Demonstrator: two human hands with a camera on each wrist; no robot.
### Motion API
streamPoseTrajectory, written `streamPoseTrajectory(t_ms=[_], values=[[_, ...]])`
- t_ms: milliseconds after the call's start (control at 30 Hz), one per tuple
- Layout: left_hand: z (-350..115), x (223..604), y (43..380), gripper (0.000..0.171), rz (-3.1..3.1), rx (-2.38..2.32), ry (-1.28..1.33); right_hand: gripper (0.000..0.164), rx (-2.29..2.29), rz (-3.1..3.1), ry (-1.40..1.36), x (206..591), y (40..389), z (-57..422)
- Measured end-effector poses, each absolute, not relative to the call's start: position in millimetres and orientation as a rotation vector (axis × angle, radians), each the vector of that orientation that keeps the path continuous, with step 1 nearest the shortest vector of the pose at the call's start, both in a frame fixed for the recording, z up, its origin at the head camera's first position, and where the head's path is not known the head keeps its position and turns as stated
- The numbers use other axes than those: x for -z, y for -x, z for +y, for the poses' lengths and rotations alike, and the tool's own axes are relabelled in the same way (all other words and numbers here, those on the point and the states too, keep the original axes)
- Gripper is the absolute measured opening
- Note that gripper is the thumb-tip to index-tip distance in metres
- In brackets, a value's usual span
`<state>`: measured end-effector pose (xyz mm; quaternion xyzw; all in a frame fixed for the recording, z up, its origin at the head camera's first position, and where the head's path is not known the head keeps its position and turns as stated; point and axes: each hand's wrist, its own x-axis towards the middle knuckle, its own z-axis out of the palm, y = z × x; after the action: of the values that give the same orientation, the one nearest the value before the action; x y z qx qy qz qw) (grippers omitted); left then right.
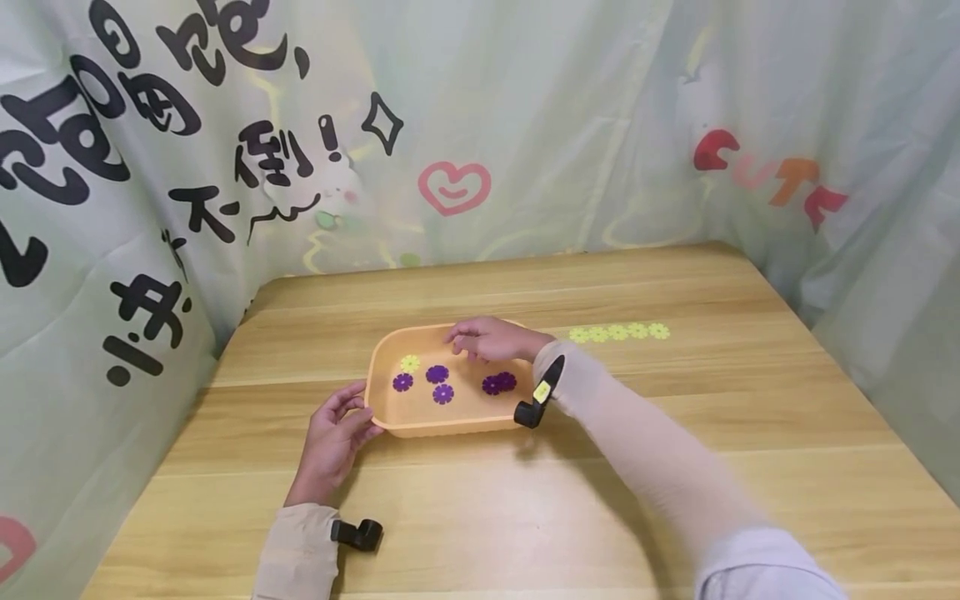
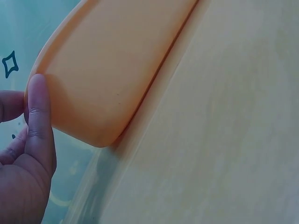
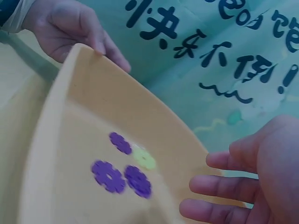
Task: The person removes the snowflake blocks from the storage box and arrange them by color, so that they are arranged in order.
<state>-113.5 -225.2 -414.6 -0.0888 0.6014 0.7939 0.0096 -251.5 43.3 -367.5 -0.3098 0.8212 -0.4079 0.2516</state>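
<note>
An orange plastic tray (image 1: 420, 421) sits on the table, with several purple flower-shaped discs (image 1: 443, 394) and one yellow flower-shaped disc (image 1: 409, 364) on its floor. My left hand (image 1: 333, 437) holds the tray's left end, the thumb on the near side of the rim and the fingers behind it. Over the tray's back right part hovers my right hand (image 1: 495, 339), its fingers loosely bent and nothing between them. In the right wrist view its fingertips (image 3: 191, 207) hang close to the tray wall, beside the purple discs (image 3: 108, 177) and the yellow disc (image 3: 144, 158).
To the right of the tray, a straight row of several yellow flower discs (image 1: 617, 332) lies on the wooden table (image 1: 540, 517). A printed curtain (image 1: 562, 125) surrounds the back and sides. Each wrist wears a black camera strap (image 1: 551, 381).
</note>
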Motion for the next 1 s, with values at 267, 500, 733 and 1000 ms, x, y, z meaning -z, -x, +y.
streamPoseTrajectory(t_ms=[267,500,733,1000], values=[[-224,414,114,0.049,1.876,-2.469,0.287,0.039,1.004,2.198,0.824,372,253,11],[-224,414,113,0.046,1.891,-2.460,0.308,0.039,0.854,2.241,0.922,377,257,-13],[-225,417,110,0.043,1.871,-2.497,0.304,0.041,0.602,2.264,1.049,384,257,-36],[-224,416,112,0.046,1.859,-2.495,0.302,0.042,0.488,2.292,1.065,383,260,-30]])
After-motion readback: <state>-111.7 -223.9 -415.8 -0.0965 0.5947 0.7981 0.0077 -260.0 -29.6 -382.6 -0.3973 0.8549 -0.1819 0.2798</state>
